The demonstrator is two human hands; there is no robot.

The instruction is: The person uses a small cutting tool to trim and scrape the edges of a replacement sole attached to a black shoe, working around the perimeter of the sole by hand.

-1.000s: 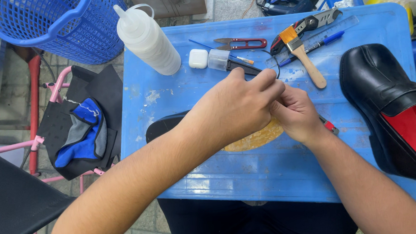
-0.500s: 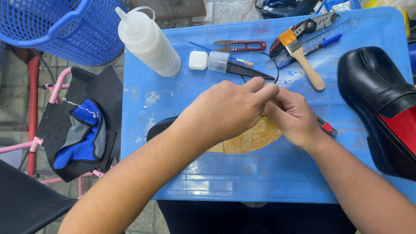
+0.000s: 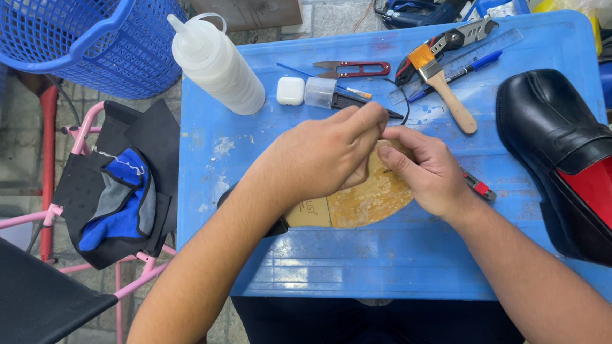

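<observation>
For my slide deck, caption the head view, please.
Left hand and right hand work a tan shoe sole on a blue table.

The left hand (image 3: 322, 154) lies over most of the tan shoe sole (image 3: 363, 202), so only the lower part of the sole shows. The fingers (image 3: 369, 120) of both hands meet over the sole, and what they pinch there is too small to tell. The right hand (image 3: 425, 173) hides most of a small red and black tool (image 3: 480, 185). A dark piece (image 3: 275, 228) under the left wrist peeks out only a little. The black shoe (image 3: 563, 158) with the red inside is cut off by the right edge. The blue basket (image 3: 69, 45) is cut off at the top. The things behind the blue desk (image 3: 367, 273) are a jumble and hard to make out.
</observation>
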